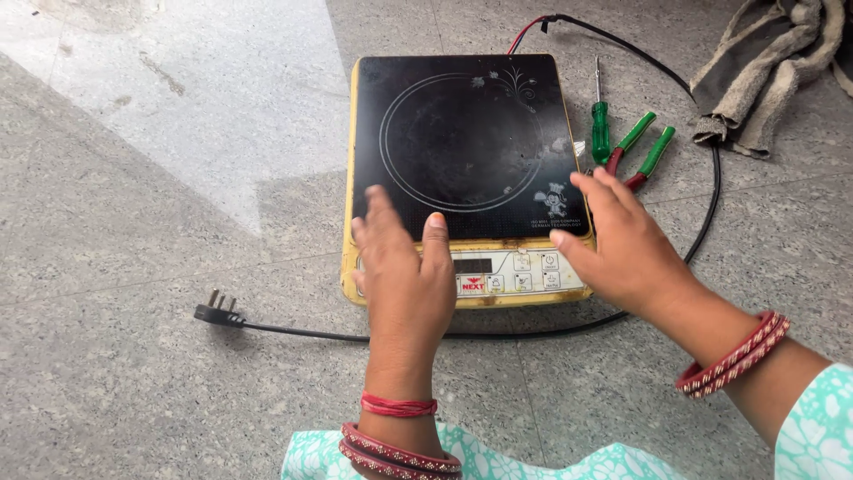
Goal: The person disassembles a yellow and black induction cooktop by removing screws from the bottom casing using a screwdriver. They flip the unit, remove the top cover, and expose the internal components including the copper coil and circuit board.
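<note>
A yellow-framed induction cooktop point(462, 142) with a black glass top lies flat on the stone floor. My left hand point(404, 267) hovers over its near left corner, fingers together and flat, holding nothing. My right hand point(622, 244) is spread over the near right corner, beside the control panel point(515, 271), also holding nothing. Whether either palm touches the cooktop I cannot tell. Red bangles sit on both wrists.
A green-handled screwdriver point(601, 129) and green-handled pliers point(644, 151) lie right of the cooktop. Its black cord point(711, 213) loops around the right side and front to a plug point(218, 313) at the left. A grey cloth point(769, 71) lies at the back right.
</note>
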